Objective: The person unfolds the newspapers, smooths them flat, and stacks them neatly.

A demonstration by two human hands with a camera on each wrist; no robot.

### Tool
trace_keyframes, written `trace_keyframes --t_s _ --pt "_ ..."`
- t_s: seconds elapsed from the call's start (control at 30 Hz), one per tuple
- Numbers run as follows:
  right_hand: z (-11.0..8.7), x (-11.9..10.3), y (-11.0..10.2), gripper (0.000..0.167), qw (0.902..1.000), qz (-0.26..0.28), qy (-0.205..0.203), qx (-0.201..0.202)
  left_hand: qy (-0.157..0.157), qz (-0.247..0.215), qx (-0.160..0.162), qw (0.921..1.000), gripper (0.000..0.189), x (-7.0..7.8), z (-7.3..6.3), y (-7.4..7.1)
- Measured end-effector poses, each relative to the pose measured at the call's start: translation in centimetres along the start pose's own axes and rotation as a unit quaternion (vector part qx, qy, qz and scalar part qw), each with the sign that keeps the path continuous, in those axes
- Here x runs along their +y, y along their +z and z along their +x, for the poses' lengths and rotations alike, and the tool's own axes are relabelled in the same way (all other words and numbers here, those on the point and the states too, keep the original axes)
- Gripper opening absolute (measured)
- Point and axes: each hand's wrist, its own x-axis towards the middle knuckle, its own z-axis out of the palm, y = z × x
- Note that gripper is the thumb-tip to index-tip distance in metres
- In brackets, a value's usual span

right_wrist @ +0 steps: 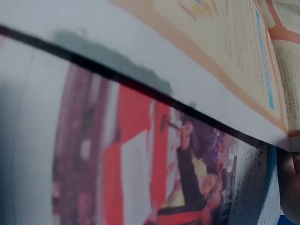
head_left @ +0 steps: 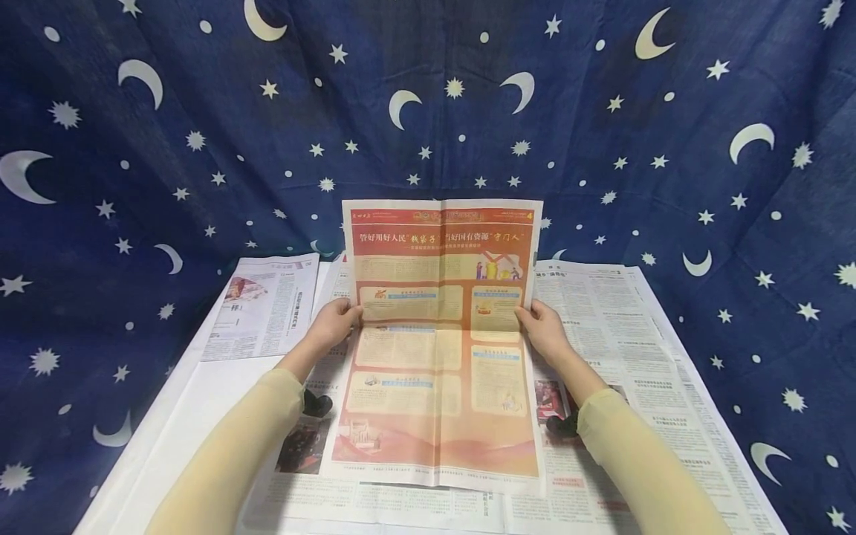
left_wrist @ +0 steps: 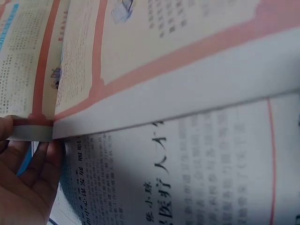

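Note:
A newspaper sheet (head_left: 438,357) with an orange-red printed page stands tilted up in front of me, a vertical crease down its middle. My left hand (head_left: 336,325) pinches its left edge, thumb on the printed side. On the opposite edge, my right hand (head_left: 543,332) pinches the paper at about the same height. The left wrist view shows the left fingers (left_wrist: 40,168) behind the sheet's margin. Only part of the right hand (right_wrist: 289,180) appears in the right wrist view, at the far right beneath the paper's edge.
More newspaper sheets (head_left: 628,357) lie spread on the white table (head_left: 177,397). A smaller folded newspaper (head_left: 264,308) lies at the back left. Behind the table hangs a dark blue cloth (head_left: 428,96) with moons and stars.

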Motion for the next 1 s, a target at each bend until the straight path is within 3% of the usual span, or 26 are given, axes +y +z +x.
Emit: trace_keyframes --t_s 0.3,0.6,0.77,1.0 --pt "-0.3 0.5 -0.3 0.047 0.9996 -0.027 -0.002 -0.004 0.011 0.027 0.008 0.9995 0.033 -0.4 0.0 0.2" --pt "-0.3 0.7 -0.4 0.040 0.9979 -0.064 0.001 -0.007 0.016 0.037 0.024 0.9989 0.031 -0.8 0.4 0.6" --pt "-0.2 0.9 -0.5 0.032 0.9928 -0.120 -0.006 0.010 0.016 0.024 0.025 0.9993 0.027 -0.9 0.7 1.0" --pt "0.2 1.2 -0.5 0.033 0.9844 -0.174 0.002 0.027 0.003 0.040 0.032 0.9987 0.024 -1.3 1.2 1.0"
